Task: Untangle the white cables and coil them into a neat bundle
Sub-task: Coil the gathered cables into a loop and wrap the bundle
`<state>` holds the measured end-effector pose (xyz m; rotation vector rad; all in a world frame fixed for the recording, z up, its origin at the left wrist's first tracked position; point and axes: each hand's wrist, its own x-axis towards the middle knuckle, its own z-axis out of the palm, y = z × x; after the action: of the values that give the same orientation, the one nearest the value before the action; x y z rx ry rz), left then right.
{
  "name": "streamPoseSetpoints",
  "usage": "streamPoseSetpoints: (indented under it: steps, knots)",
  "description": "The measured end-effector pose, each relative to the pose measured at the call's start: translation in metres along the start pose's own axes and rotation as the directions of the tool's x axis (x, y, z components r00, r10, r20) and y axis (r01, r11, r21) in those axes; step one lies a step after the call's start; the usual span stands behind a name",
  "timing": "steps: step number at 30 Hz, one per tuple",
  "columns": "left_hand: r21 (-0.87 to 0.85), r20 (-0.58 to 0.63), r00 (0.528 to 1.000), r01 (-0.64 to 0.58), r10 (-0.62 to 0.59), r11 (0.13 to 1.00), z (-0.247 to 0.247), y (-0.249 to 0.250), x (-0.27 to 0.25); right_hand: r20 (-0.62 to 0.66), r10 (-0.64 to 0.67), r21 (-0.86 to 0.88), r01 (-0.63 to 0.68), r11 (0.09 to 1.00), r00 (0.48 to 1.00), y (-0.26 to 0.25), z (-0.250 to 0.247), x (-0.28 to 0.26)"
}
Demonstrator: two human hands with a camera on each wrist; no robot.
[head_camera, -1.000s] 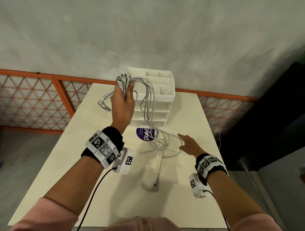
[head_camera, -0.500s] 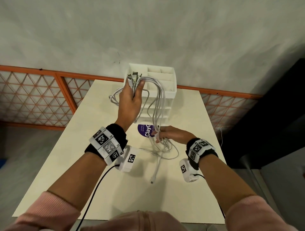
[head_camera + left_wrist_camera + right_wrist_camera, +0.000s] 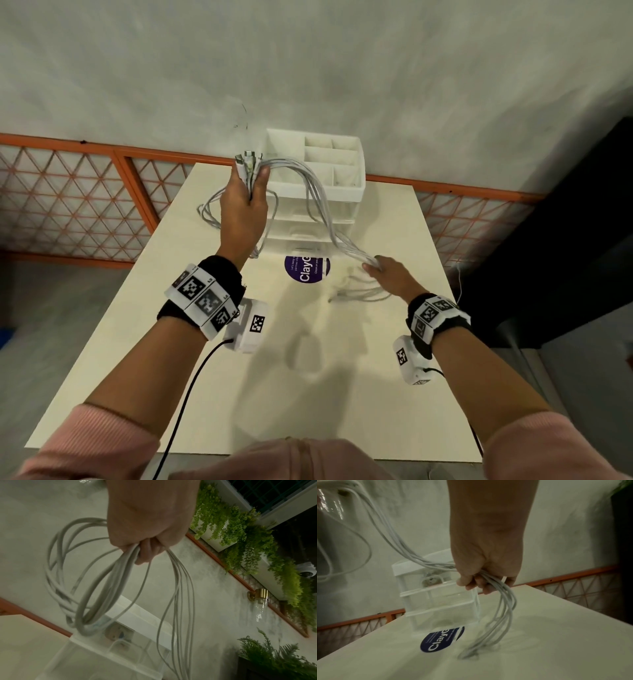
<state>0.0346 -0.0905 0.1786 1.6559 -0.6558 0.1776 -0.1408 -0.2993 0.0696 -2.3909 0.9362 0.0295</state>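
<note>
Smooth, round white cables [image 3: 318,205] are gripped plugs-up by the left hand [image 3: 244,212] — strung slantwise before the drawer box [image 3: 346,192] to the clenched right hand [image 3: 390,278].

I see white cables [image 3: 320,205], a cream table [image 3: 191,359], a purple sticker [image 3: 306,270] with white lettering, black-and-white checked wristbands [image 3: 202,301], pink sleeves [image 3: 92,442], orange lattice railing [image 3: 68,192]
</note>
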Motion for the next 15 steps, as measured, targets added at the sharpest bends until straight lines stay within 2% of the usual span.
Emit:
streamPoseSetpoints:
  steps: [2,3,5,7,9,10,12,14,15]
  knots:
    - [0.076,0.090,0.996,0.009,-0.016,0.997,-0.002,-0.003,-0.004,-0.014,0.127,-0.137,-0.128,0.982,0.992,0.008,-0.009,0.006]
    - [0.107,0.168,0.985,0.017,-0.035,0.994,-0.003,-0.004,-0.007,0.036,0.190,-0.207,-0.179,0.962,0.981,0.010,-0.012,0.007]
    - [0.182,0.369,0.926,0.012,-0.080,0.983,-0.003,-0.009,-0.015,0.154,0.278,-0.312,-0.220,0.924,0.948,0.012,-0.015,0.007]
    - [0.228,0.519,0.843,0.021,-0.140,0.973,-0.002,-0.014,-0.023,0.175,0.266,-0.319,-0.201,0.926,0.948,0.007,-0.017,0.007]
    - [0.206,0.559,0.804,0.106,-0.206,0.973,0.000,-0.016,-0.030,0.156,0.166,-0.255,-0.122,0.959,0.974,-0.003,-0.019,0.010]
    - [0.175,0.557,0.797,0.164,-0.235,0.971,0.002,-0.016,-0.032,0.138,0.095,-0.186,-0.068,0.980,0.986,-0.012,-0.020,0.011]
    - [0.056,0.544,0.798,0.277,-0.262,0.959,0.004,-0.014,-0.033,0.018,-0.073,0.019,0.073,0.997,0.997,-0.035,-0.022,0.011]
    - [-0.078,0.530,0.805,0.360,-0.268,0.930,0.006,-0.008,-0.031,-0.120,-0.221,0.213,0.243,0.947,0.968,-0.066,-0.026,0.004]
    - [-0.131,0.516,0.816,0.377,-0.261,0.917,0.008,-0.005,-0.030,-0.126,-0.277,0.280,0.302,0.911,0.953,-0.083,-0.027,-0.001]
